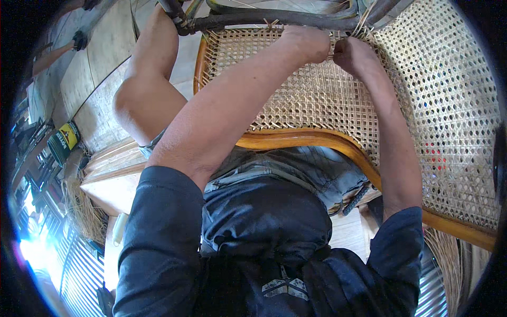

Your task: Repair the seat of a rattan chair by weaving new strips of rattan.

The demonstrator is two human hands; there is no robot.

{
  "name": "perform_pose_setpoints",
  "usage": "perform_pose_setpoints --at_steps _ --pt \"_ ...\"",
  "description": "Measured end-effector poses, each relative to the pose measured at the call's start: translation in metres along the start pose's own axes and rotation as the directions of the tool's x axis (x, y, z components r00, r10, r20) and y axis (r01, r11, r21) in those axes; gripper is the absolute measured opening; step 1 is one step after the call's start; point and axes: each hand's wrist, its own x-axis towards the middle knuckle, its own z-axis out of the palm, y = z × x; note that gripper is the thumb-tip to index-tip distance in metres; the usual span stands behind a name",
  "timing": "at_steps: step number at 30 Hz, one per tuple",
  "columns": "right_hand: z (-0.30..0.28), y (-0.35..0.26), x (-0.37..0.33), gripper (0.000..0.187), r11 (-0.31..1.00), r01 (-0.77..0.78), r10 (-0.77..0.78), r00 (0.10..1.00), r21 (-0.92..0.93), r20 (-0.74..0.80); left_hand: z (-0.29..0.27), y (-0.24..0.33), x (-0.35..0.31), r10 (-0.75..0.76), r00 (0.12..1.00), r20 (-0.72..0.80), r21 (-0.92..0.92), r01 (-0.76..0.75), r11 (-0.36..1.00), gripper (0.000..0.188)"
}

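A chair with a woven cane seat (pixel 311 100) and a curved, varnished wooden frame (pixel 301 136) lies across my lap. Both my hands are at the far edge of the seat, close together, by the dark chair leg rail. My left hand (pixel 310 43) is closed, its back toward me and its fingertips hidden. Just right of it, my right hand (pixel 355 57) curls in a fist over the weave. Thin pale cane strands (pixel 364 20) stick up beyond the hands. What the fingers grip is hidden.
The woven cane backrest (pixel 454 105) rises at the right. A dark green and yellow can (pixel 64 141) and a bundle of loose fibre strands (pixel 82 206) are at the left, beside a wooden block (pixel 113 179). Longer strands (pixel 446 264) hang at the lower right. Another person's hand (pixel 79 40) shows far left.
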Motion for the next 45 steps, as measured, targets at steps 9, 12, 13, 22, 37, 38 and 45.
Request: perform_pose_setpoints --at_steps 9,12,13,22,37,38,45 --pt "-0.007 -0.011 -0.002 0.023 0.994 -0.063 0.071 0.994 -0.092 0.085 0.020 -0.032 0.011 0.139 0.990 0.014 -0.135 -0.136 0.981 0.027" --pt "0.012 -0.007 -0.003 0.021 0.999 -0.022 0.019 0.997 -0.035 -0.072 0.014 -0.024 0.011 0.148 0.988 0.036 -0.134 -0.142 0.981 0.027" --pt "0.015 -0.006 -0.003 0.021 0.999 -0.026 0.024 0.997 -0.036 -0.074 0.013 -0.020 0.011 0.142 0.989 0.037 -0.125 -0.136 0.983 0.027" --pt "-0.054 -0.063 -0.021 0.023 0.975 0.058 -0.006 0.972 0.213 -0.235 0.003 -0.087 -0.041 -0.100 0.989 -0.108 0.058 0.106 0.993 0.029" --pt "0.002 -0.016 -0.007 0.021 0.985 0.103 -0.106 0.994 0.142 0.019 -0.005 -0.014 -0.024 -0.011 1.000 -0.026 -0.010 0.010 1.000 0.028" --pt "-0.001 -0.017 -0.006 0.023 0.994 0.063 -0.071 0.992 0.086 0.100 -0.004 -0.011 -0.019 -0.013 1.000 0.021 -0.027 0.014 1.000 0.028" --pt "0.013 -0.006 0.008 0.020 0.989 0.148 -0.147 0.986 -0.008 0.082 0.008 -0.014 -0.010 0.065 0.998 0.006 -0.069 -0.064 0.995 0.027"
